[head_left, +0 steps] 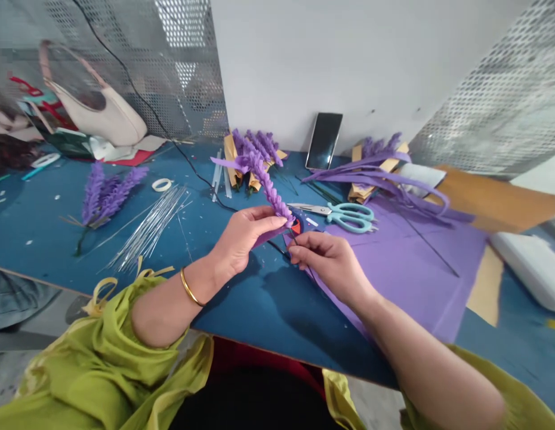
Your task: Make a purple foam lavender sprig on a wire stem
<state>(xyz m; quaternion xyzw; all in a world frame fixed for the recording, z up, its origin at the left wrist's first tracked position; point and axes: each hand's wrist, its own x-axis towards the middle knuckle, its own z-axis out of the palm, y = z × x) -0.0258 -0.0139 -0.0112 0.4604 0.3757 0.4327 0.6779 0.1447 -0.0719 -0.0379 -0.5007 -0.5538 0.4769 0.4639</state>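
Note:
My left hand (253, 234) pinches the lower end of a purple artificial lavender stem (271, 190), whose curled petals slant up and to the left. A loose purple strip (227, 162) sticks out near its upper part. Just below the petals, my right hand (331, 263) is closed on the thin dark wire stalk (293, 237) of the same flower. Behind my right hand lie scissors (349, 215) with light blue handles. Under my right arm spreads a purple sheet (421, 263).
Thin metal wires (147, 230), a tape roll (162, 185) and a lavender bunch (108, 194) lie left. Paper-wrapped lavender (255, 158) stands at the back. A phone (324, 141) leans on the wall. Purple strips (376, 173) and brown paper (496, 197) lie right. A handbag (107, 116) stands far left.

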